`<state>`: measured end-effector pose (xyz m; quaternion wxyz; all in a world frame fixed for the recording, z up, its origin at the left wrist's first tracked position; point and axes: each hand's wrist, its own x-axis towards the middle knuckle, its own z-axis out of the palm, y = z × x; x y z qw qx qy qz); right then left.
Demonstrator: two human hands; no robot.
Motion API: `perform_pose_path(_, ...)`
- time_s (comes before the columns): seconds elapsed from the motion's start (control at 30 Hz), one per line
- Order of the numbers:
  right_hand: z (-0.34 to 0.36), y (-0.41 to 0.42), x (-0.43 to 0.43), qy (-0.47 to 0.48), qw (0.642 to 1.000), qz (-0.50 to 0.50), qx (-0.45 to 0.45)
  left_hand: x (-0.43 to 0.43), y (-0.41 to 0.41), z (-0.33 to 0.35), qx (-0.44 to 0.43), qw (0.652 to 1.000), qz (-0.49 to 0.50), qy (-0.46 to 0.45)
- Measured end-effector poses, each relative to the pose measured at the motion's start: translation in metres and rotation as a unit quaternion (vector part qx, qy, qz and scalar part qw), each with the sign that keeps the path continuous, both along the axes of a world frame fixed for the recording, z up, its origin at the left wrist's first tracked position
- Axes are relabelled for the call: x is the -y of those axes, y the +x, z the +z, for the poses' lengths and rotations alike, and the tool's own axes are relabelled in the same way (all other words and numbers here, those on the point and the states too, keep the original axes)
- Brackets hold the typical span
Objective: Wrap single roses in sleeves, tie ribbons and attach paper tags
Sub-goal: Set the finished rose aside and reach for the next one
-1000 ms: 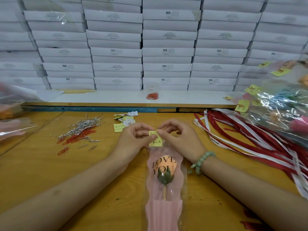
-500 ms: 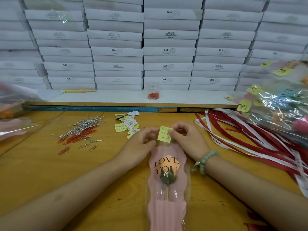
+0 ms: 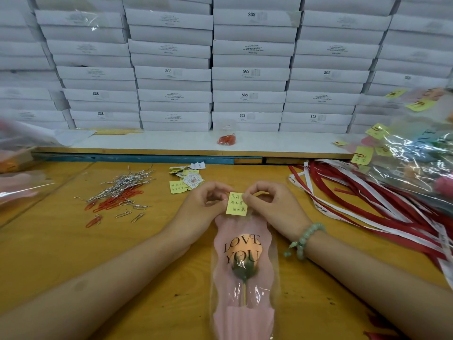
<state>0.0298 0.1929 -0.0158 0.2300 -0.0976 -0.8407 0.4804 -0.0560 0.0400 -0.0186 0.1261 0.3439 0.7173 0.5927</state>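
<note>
1. Biggest thing by far is a wall of stacked white boxes across the whole far side. It sits on a white ledge that closes off the far edge of the bench.
2. Far right is a heap of wrapped roses in crinkly clear film with yellow notes clipped on, spilling off the ledge. Red and white ribbons fan out under it and run just beside the right forearm, so that side is crowded.
3. Near centre, a pink "LOVE YOU" sleeve lies flat between the forearms with an orange rose inside, bloom far and stem running off the near edge.
4. The left hand and right hand are both curled, pinching the yellow tag at the sleeve's far end. There's a green bead bracelet on the right wrist.
5. A paper clip pile, silver and red, sits left of the hands, with spare tags just beyond the left one.
6. A little bag of red clips is on the ledge.
7. Bare wood shows near left, between the clips and the left forearm. The far left edge is blurry film.
</note>
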Motion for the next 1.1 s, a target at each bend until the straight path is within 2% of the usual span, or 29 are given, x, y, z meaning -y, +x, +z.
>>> perform_pose_path(0.2,0.0,-0.001,-0.002,-0.038,0.999,0.026,-0.001,-0.001,0.002,0.001,0.053,0.998,-0.003,0.013)
perform_pose_path(0.37,0.0,-0.001,-0.002,-0.027,0.998,0.049,-0.011,-0.001,0.002,-0.001,-0.019,0.999,-0.027,-0.02)
perform_pose_path(0.5,0.001,-0.002,-0.003,-0.033,0.999,0.026,-0.017,0.001,0.0,-0.001,-0.024,0.999,-0.022,-0.033)
perform_pose_path(0.73,0.01,-0.011,-0.009,-0.025,0.994,0.088,0.064,0.002,0.003,0.0,-0.037,0.997,-0.034,-0.058)
perform_pose_path(0.97,0.02,-0.05,-0.005,0.141,0.962,0.165,0.166,0.001,0.004,0.001,-0.046,0.996,-0.038,-0.066)
perform_pose_path(1.1,0.018,-0.07,0.002,0.313,0.906,0.179,0.22,0.001,0.003,-0.001,-0.048,0.996,-0.03,-0.074)
